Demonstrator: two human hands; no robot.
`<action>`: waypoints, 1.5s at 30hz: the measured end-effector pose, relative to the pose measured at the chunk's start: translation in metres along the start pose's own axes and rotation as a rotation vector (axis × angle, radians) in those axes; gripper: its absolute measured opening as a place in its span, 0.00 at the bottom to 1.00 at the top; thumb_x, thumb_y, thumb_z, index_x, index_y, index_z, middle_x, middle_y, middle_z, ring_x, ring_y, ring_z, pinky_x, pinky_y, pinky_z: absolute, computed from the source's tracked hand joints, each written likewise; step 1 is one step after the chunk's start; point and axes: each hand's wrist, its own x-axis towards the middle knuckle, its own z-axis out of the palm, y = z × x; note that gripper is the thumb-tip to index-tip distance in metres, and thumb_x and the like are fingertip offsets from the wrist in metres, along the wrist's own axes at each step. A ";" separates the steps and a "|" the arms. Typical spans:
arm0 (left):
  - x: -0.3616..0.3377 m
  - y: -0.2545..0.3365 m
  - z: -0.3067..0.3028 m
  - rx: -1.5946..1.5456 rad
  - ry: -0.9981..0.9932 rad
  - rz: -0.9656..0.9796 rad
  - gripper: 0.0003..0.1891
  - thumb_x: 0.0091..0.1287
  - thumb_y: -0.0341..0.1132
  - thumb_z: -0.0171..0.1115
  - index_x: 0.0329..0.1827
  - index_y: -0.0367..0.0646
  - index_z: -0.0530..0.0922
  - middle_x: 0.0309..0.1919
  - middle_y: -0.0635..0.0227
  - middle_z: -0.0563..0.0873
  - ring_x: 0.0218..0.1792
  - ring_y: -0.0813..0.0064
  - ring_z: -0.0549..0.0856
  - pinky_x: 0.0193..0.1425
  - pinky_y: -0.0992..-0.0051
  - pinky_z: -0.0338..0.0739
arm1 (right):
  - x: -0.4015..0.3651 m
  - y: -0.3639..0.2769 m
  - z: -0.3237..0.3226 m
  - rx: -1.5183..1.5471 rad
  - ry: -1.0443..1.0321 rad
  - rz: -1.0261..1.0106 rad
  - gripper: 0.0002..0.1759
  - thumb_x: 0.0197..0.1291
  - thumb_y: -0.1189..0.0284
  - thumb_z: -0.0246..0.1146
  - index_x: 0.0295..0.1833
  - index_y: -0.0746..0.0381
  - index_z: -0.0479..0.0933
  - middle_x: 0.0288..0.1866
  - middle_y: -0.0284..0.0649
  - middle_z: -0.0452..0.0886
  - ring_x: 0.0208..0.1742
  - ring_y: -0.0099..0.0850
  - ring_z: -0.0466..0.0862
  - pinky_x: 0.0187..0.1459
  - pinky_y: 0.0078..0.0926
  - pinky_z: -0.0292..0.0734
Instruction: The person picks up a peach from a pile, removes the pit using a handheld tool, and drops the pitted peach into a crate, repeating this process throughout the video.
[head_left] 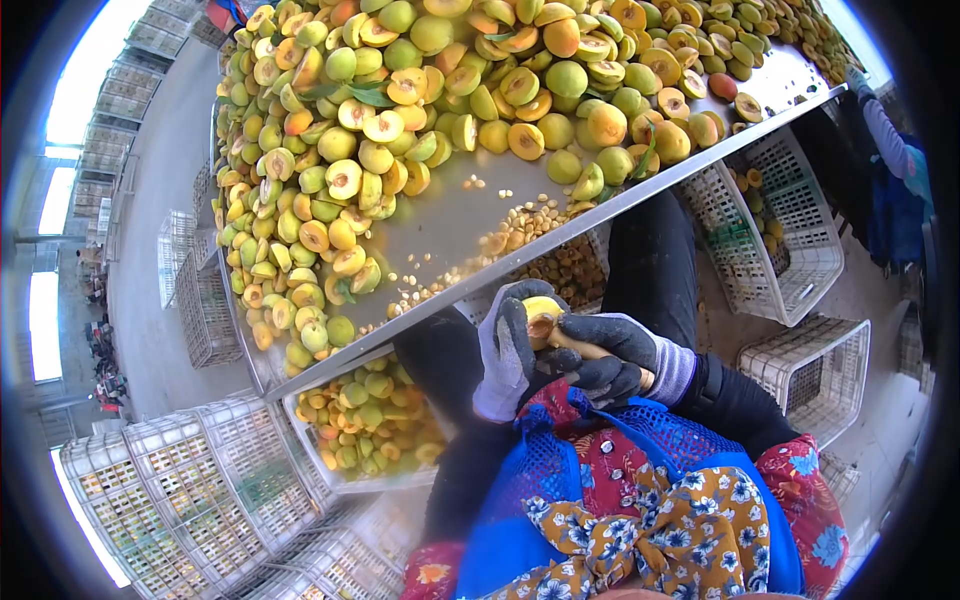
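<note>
Both hands wear dark-coated gloves with pale cuffs and meet over the lap, just below the table's near edge. My left hand point(507, 345) is wrapped round a cut yellow fruit point(542, 312) whose brown hollow faces up. Against the fruit's right side presses my right hand point(612, 350), its fingers curled round a light tan handle point(585, 348); the tool's tip is hidden. On the metal table point(420, 235) lies a big heap of whole and halved yellow-green fruit point(340, 180). Small pale pits point(520, 228) are piled along the near edge.
A crate of fruit point(370, 420) stands under the table at the left, beside stacked white crates point(200, 480). More crates point(750, 240) are at the right. Pits fill a container point(565, 270) below the edge. A co-worker's sleeve point(885, 130) shows at the far right.
</note>
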 end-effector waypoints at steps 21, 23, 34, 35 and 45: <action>-0.009 -0.024 -0.009 0.168 -0.273 0.065 0.19 0.78 0.43 0.47 0.52 0.33 0.78 0.40 0.58 0.86 0.40 0.68 0.86 0.47 0.70 0.79 | -0.014 0.007 -0.038 0.133 -0.004 0.102 0.24 0.76 0.51 0.49 0.45 0.64 0.72 0.16 0.30 0.63 0.09 0.15 0.59 0.09 0.13 0.58; -0.011 -0.024 -0.012 0.222 -0.295 0.107 0.20 0.75 0.45 0.54 0.51 0.33 0.77 0.40 0.59 0.86 0.40 0.69 0.87 0.47 0.70 0.80 | -0.017 0.010 -0.034 0.073 0.144 0.081 0.25 0.76 0.51 0.48 0.46 0.65 0.73 0.17 0.30 0.63 0.10 0.15 0.58 0.09 0.13 0.58; -0.010 -0.041 -0.008 0.183 0.069 0.055 0.14 0.70 0.39 0.59 0.52 0.39 0.76 0.38 0.64 0.84 0.38 0.73 0.85 0.42 0.74 0.79 | -0.012 0.015 -0.012 -0.171 0.002 -0.177 0.24 0.75 0.51 0.49 0.46 0.63 0.73 0.17 0.35 0.71 0.09 0.22 0.66 0.09 0.17 0.61; -0.013 -0.041 -0.017 0.009 0.084 -0.145 0.17 0.75 0.44 0.51 0.54 0.40 0.76 0.39 0.65 0.84 0.37 0.76 0.84 0.39 0.78 0.78 | -0.014 0.011 -0.012 -0.196 0.049 -0.195 0.24 0.75 0.51 0.50 0.46 0.63 0.74 0.17 0.35 0.71 0.09 0.22 0.67 0.09 0.17 0.61; -0.083 0.002 -0.146 1.829 0.488 -0.379 0.17 0.75 0.41 0.53 0.58 0.38 0.76 0.52 0.50 0.82 0.54 0.49 0.81 0.57 0.57 0.78 | -0.009 -0.004 -0.026 -0.424 0.533 -0.364 0.16 0.76 0.60 0.53 0.54 0.62 0.73 0.19 0.32 0.68 0.13 0.18 0.68 0.13 0.11 0.62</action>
